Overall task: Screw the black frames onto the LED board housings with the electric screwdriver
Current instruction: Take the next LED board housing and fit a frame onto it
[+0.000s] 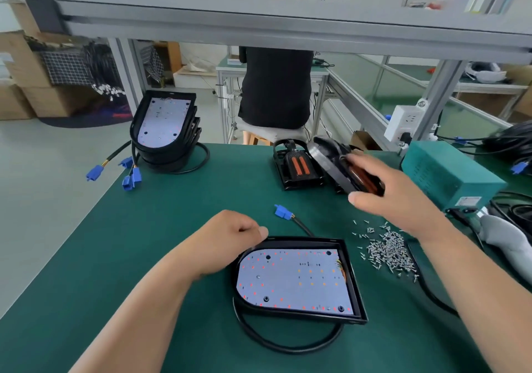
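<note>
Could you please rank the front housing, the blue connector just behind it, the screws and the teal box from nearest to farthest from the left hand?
1. Housing, in front: the left hand grips its rim.
2. Blue connector, just behind and to the right.
3. Screws, farther right.
4. Teal box, far right, at the back.

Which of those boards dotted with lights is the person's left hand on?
The single LED board housing lying flat nearest the camera; the left hand holds its rim. The others sit stacked at the far left, untouched.
</note>
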Motion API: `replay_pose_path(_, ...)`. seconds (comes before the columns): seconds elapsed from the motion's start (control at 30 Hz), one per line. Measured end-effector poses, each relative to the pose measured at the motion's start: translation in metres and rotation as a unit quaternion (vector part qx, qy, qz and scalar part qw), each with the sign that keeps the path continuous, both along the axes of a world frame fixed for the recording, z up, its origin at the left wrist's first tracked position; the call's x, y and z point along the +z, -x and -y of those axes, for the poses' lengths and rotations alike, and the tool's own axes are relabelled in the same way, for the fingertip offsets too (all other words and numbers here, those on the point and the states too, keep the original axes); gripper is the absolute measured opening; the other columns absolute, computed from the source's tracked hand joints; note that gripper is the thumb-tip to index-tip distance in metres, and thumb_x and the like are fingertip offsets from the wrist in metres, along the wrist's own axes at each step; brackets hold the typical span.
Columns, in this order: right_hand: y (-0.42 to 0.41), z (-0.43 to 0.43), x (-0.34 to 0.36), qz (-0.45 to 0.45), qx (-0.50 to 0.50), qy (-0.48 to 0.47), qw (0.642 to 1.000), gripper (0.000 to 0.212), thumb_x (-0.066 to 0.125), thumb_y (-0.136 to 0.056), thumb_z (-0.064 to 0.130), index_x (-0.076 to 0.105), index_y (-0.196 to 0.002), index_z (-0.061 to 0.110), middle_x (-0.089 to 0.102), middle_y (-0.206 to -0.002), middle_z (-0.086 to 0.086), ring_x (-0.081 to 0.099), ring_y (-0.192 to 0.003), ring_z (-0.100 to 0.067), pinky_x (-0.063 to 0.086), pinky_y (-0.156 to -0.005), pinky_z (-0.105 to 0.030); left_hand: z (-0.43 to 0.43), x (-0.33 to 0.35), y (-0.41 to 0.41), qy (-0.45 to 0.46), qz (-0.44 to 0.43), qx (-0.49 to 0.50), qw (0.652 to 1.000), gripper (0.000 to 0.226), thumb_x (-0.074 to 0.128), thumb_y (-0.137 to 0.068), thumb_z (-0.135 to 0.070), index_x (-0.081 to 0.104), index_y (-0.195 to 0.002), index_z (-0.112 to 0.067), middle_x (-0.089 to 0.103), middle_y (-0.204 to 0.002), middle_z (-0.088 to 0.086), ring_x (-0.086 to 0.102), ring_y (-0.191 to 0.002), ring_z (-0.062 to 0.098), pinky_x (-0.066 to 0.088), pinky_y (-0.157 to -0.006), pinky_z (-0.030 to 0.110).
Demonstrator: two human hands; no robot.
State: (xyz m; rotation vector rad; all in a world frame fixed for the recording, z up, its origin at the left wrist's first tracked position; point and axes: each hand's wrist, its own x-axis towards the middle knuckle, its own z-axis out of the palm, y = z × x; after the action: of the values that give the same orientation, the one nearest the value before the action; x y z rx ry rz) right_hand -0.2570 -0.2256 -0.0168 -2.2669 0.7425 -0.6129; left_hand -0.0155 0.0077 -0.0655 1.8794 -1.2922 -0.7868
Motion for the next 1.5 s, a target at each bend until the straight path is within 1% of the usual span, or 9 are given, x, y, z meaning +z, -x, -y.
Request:
replay_pose_path(0.13,0.03,-0.056,0.003,-0.045,0.166,-0.024,0.985,0.086,0.074,-0.069,0.043,0.05,-0.15,0.055,0.033,-0.164,0.035,0.031,-0.151,0.009,0.03,-0.122,-0.034,-0.001,0.001,0.0,-0.02,-0.1,0.005,0.995,0.053,0.064,-0.087,-0.056,0.043,-0.069,-0.011,0.026,-0.068,0.004,0.02,-0.062,0.023,0.017,-0.055,0.033)
replay_pose_path(0.27,0.04,-0.089,0.001,-0.129,0.274,-0.001,0.953,0.086,0.072,-0.073,0.041,0.042,-0.152,0.06,0.022,-0.168,0.036,0.018,-0.157,0.005,0.021,-0.126,-0.037,0.002,0.001,0.001,-0.028,-0.164,0.033,0.985,0.056,0.054,-0.087,-0.071,0.04,-0.058,-0.025,0.025,-0.059,-0.009,0.017,-0.052,0.014,0.015,-0.049,0.025)
replay_pose_path(0.33,0.037,-0.093,0.002,-0.169,0.29,0.002,0.942,0.083,0.071,-0.075,0.042,0.042,-0.148,0.068,0.016,-0.166,0.041,0.01,-0.157,0.009,0.016,-0.128,-0.038,0.003,0.001,0.001,-0.032,-0.176,0.032,0.983,0.066,0.046,-0.089,-0.077,0.055,-0.054,-0.022,0.027,-0.057,-0.01,0.019,-0.048,0.012,0.016,-0.048,0.024)
replay_pose_path(0.4,0.031,-0.095,0.003,-0.194,0.309,0.014,0.931,0.079,0.072,-0.077,0.044,0.043,-0.145,0.071,0.016,-0.165,0.044,0.006,-0.157,0.01,0.015,-0.128,-0.038,0.001,0.003,0.002,-0.035,-0.188,0.025,0.981,0.07,0.047,-0.087,-0.081,0.075,-0.07,-0.019,0.028,-0.06,-0.009,0.021,-0.049,0.011,0.017,-0.047,0.023)
replay_pose_path(0.5,0.022,-0.095,0.004,-0.218,0.337,0.039,0.915,0.076,0.071,-0.079,0.045,0.044,-0.145,0.071,0.019,-0.164,0.043,0.005,-0.158,0.005,0.018,-0.128,-0.039,0.0,0.004,0.002,-0.038,-0.184,0.008,0.982,0.072,0.053,-0.085,-0.08,0.078,-0.084,-0.013,0.027,-0.062,-0.007,0.02,-0.05,0.012,0.018,-0.045,0.021)
replay_pose_path(0.7,0.018,-0.092,0.006,-0.234,0.35,0.07,0.904,0.076,0.073,-0.08,0.043,0.046,-0.147,0.067,0.022,-0.166,0.039,0.005,-0.16,0.0,0.018,-0.127,-0.04,-0.005,0.004,0.0,-0.041,-0.159,-0.032,0.986,0.054,0.066,-0.09,-0.066,0.043,-0.066,-0.023,0.024,-0.064,-0.006,0.017,-0.056,0.016,0.017,-0.047,0.024)
replay_pose_path(0.97,0.019,-0.086,0.014,-0.249,0.36,0.072,0.896,0.075,0.073,-0.079,0.038,0.051,-0.146,0.062,0.026,-0.163,0.042,0.005,-0.16,0.0,0.014,-0.128,-0.041,-0.007,0.008,0.002,-0.041,-0.149,-0.054,0.987,0.03,0.072,-0.091,-0.052,0.073,-0.08,-0.024,0.033,-0.063,-0.008,0.024,-0.055,0.012,0.019,-0.048,0.024)
replay_pose_path(1.4,0.024,-0.08,-0.006,-0.2,0.346,0.032,0.916,0.041,0.074,-0.098,0.035,0.069,-0.136,0.049,0.043,-0.156,0.038,0.012,-0.159,0.0,0.021,-0.127,-0.042,-0.004,0.002,0.0,-0.031,-0.106,-0.048,0.993,0.033,0.08,-0.081,-0.047,0.079,-0.095,-0.016,0.055,-0.071,0.003,0.033,-0.051,0.007,0.025,-0.044,0.021)
replay_pose_path(1.5,0.028,-0.08,-0.016,-0.152,0.311,0.028,0.938,0.053,0.074,-0.098,0.047,0.059,-0.148,0.042,0.036,-0.162,0.034,0.008,-0.161,0.0,0.019,-0.127,-0.038,-0.004,0.001,-0.001,-0.027,-0.112,-0.049,0.992,0.031,0.082,-0.082,-0.043,0.078,-0.095,-0.014,0.054,-0.072,0.007,0.033,-0.053,0.009,0.023,-0.044,0.021)
